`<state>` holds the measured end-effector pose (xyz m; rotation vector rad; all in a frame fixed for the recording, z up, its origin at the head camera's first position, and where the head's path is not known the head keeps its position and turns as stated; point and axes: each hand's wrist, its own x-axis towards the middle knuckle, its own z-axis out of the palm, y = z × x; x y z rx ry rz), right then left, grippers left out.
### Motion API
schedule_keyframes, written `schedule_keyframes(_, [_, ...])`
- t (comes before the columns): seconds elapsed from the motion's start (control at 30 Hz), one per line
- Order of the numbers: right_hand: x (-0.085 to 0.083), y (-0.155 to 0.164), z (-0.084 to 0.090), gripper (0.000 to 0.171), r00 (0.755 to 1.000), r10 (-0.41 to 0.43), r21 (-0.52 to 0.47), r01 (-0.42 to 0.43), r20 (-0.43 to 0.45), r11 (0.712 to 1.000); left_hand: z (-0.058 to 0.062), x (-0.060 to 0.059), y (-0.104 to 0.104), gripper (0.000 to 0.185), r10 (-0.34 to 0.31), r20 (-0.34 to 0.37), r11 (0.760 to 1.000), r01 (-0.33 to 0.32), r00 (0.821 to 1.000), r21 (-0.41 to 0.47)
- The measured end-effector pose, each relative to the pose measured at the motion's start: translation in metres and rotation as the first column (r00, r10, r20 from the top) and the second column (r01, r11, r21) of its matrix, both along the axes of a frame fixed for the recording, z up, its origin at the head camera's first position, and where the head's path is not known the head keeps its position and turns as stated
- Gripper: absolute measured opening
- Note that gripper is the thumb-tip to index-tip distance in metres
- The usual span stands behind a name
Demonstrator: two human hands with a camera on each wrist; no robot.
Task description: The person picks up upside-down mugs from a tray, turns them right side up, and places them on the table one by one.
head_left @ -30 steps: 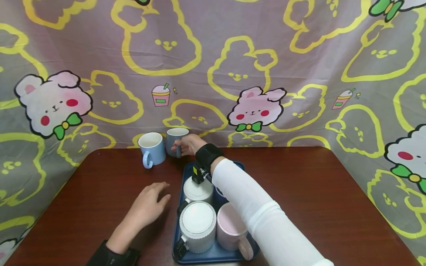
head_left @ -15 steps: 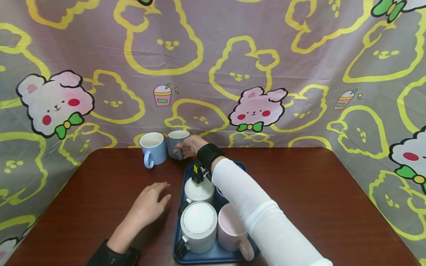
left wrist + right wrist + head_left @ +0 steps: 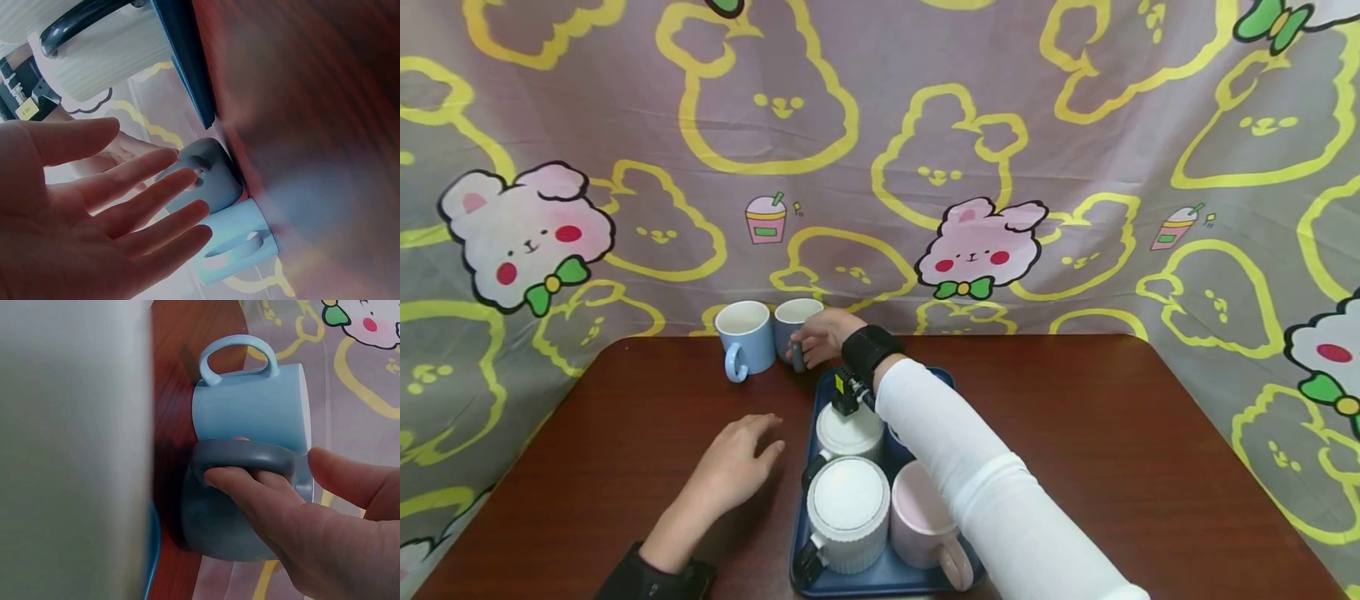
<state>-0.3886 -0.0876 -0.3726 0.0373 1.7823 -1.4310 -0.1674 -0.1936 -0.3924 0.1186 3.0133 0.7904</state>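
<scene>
In the head view, a grey-blue mug stands at the table's far edge, right beside a light blue mug. My right hand holds the grey-blue mug by its handle. In the right wrist view, fingers pass through the handle, while the thumb stays near the rim. My left hand hovers over the table left of the tray, fingers relaxed and palm facing right. Nothing is in the left hand, as the left wrist view shows.
A dark blue tray sits in the middle, carrying two white ribbed mugs with dark handles, the nearer one in front, a pink mug and a dark blue item mostly under the right arm. A patterned cloth hangs behind the table.
The right hand has shifted the grey-blue mug slightly left, up close to the light blue mug, and its handle has turned a little. The left hand has stayed in place.
</scene>
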Motion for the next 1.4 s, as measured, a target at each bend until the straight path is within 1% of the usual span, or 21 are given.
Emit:
schedule_keyframes(0.03, [0.017,0.005,0.017,0.028,1.000,-0.003,0.002,0.003,-0.006,1.000,0.000,0.000,0.000,0.038,0.000,-0.002,1.000,0.000,1.000,0.000])
schedule_keyframes(0.07, [0.030,0.007,0.029,0.030,1.000,-0.013,0.008,0.013,-0.003,1.000,-0.001,-0.001,0.000,0.038,-0.001,-0.005,1.000,0.001,1.000,0.001])
schedule_keyframes(0.1, [0.033,0.009,0.032,0.031,1.000,-0.002,0.007,0.002,0.006,1.000,-0.001,-0.001,-0.001,0.038,-0.001,-0.008,1.000,0.001,1.000,0.000])
schedule_keyframes(0.17, [0.031,0.007,0.033,0.034,1.000,-0.007,0.018,0.007,0.022,1.000,-0.002,-0.001,-0.001,0.038,0.000,-0.008,1.000,0.000,1.000,0.000])
schedule_keyframes(0.2, [0.017,0.005,0.021,0.037,0.998,0.001,0.003,-0.002,0.064,1.000,-0.003,-0.001,-0.002,0.038,0.000,-0.008,1.000,0.000,1.000,-0.001])
schedule_keyframes(0.27, [0.009,0.002,0.016,0.045,0.994,-0.004,0.012,0.003,0.108,1.000,-0.003,-0.002,-0.002,0.037,0.001,-0.007,1.000,-0.001,1.000,-0.003])
schedule_keyframes(0.3, [0.007,0.001,0.014,0.050,0.992,-0.005,0.015,0.003,0.128,1.000,-0.004,-0.002,-0.003,0.037,0.001,-0.007,1.000,-0.001,1.000,-0.004])
schedule_keyframes(0.37, [0.009,0.000,0.018,0.058,0.988,0.005,0.024,-0.009,0.156,1.000,-0.004,-0.002,-0.003,0.037,0.001,-0.007,1.000,-0.001,1.000,-0.004])
schedule_keyframes(0.4, [0.007,0.000,0.016,0.060,0.984,0.019,0.015,-0.022,0.178,1.000,-0.004,-0.002,-0.004,0.037,0.000,-0.009,1.000,0.000,1.000,-0.005])
schedule_keyframes(0.43, [0.020,0.001,0.027,0.059,0.987,0.014,0.032,-0.019,0.158,0.999,-0.004,-0.003,-0.004,0.037,-0.001,-0.009,1.000,0.001,1.000,-0.005])
schedule_keyframes(0.47, [0.026,0.003,0.032,0.060,0.987,0.019,0.026,-0.023,0.161,0.999,-0.004,-0.003,-0.004,0.037,-0.002,-0.008,1.000,0.002,1.000,-0.006])
schedule_keyframes(0.57, [0.036,0.007,0.041,0.063,0.987,0.033,0.001,-0.034,0.160,0.999,-0.004,-0.004,-0.004,0.036,-0.002,-0.008,1.000,0.002,1.000,-0.006])
schedule_keyframes(0.67, [0.042,0.009,0.047,0.065,0.987,0.035,-0.012,-0.034,0.159,0.999,-0.003,-0.005,-0.005,0.036,-0.002,-0.010,1.000,0.001,1.000,-0.008])
schedule_keyframes(0.73, [0.039,0.007,0.044,0.066,0.987,0.026,0.005,-0.028,0.156,1.000,-0.003,-0.005,-0.005,0.036,-0.002,-0.009,1.000,0.002,1.000,-0.008])
schedule_keyframes(0.8, [0.032,0.004,0.038,0.067,0.988,0.015,0.031,-0.020,0.157,0.999,-0.003,-0.006,-0.005,0.036,-0.004,-0.007,1.000,0.004,1.000,-0.007])
schedule_keyframes(0.9, [0.016,-0.002,0.022,0.070,0.988,-0.012,0.066,0.002,0.153,0.998,-0.003,-0.006,-0.005,0.036,-0.004,0.002,1.000,0.004,1.000,-0.003])
schedule_keyframes(1.03, [-0.006,-0.010,-0.001,0.073,0.989,-0.039,0.076,0.028,0.144,0.997,-0.003,-0.007,-0.005,0.036,-0.006,0.003,1.000,0.006,1.000,-0.006])
schedule_keyframes(1.13, [-0.016,-0.014,-0.011,0.073,0.989,-0.049,0.085,0.037,0.137,0.996,-0.003,-0.007,-0.005,0.036,-0.007,-0.005,1.000,0.007,1.000,-0.009])
schedule_keyframes(1.23, [-0.015,-0.014,-0.010,0.073,0.991,-0.037,0.104,0.023,0.128,0.994,-0.003,-0.007,-0.006,0.036,-0.008,-0.012,1.000,0.007,1.000,-0.011])
schedule_keyframes(1.3, [-0.007,-0.011,-0.002,0.073,0.993,-0.018,0.124,0.003,0.117,0.992,-0.003,-0.007,-0.006,0.037,-0.006,-0.013,1.000,0.006,1.000,-0.012])
schedule_keyframes(1.4, [0.009,-0.007,0.016,0.071,0.995,0.013,0.150,-0.027,0.094,0.988,-0.001,-0.008,-0.006,0.037,0.001,-0.022,1.000,-0.001,1.000,-0.010])
